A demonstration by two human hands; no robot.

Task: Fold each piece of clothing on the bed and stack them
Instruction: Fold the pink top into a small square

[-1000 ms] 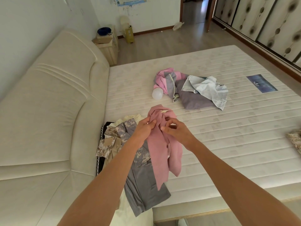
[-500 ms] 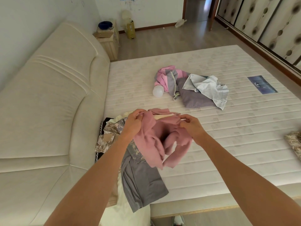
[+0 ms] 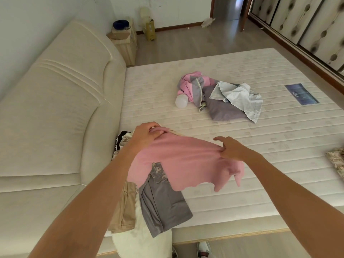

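- The soft pink knit garment (image 3: 186, 164) is up off the white quilted mattress (image 3: 242, 146), stretched out wide between both hands near the mattress's front edge.
- Left hand (image 3: 147, 135) has the garment's upper left corner bunched tight in a closed fist, fingers curled right over the fabric.
- Right hand (image 3: 232, 150) pinches the garment's right edge between thumb and curled fingers; the index finger sticks out free, pointing left across the cloth.
- So the pink fabric runs taut from one grasp to the other, and its lower edge hangs loose in wavy folds below the hands.
- Underneath the pink garment, at the mattress's front left corner, lies a heap: a grey garment (image 3: 163, 207) with a camouflage-print piece (image 3: 158, 172) on it, a tan piece (image 3: 124, 207) and something pale cream (image 3: 141, 237) drooping over the mattress's edge.
- The pink garment's hanging hem overlaps that heap; whether it touches it, I can't tell.
- Farther up the mattress, well apart from the hands, a second jumble: a pink-and-grey garment (image 3: 193, 86), a mauve-grey piece (image 3: 221, 108) and a crumpled pale blue shirt (image 3: 240, 95), with a round white ball-like object (image 3: 181, 102) just beside them.
- At the mattress's right edge, another camouflage-print piece (image 3: 337, 161) peeks in.
- The cream padded headboard (image 3: 55, 108) borders the mattress's left side.
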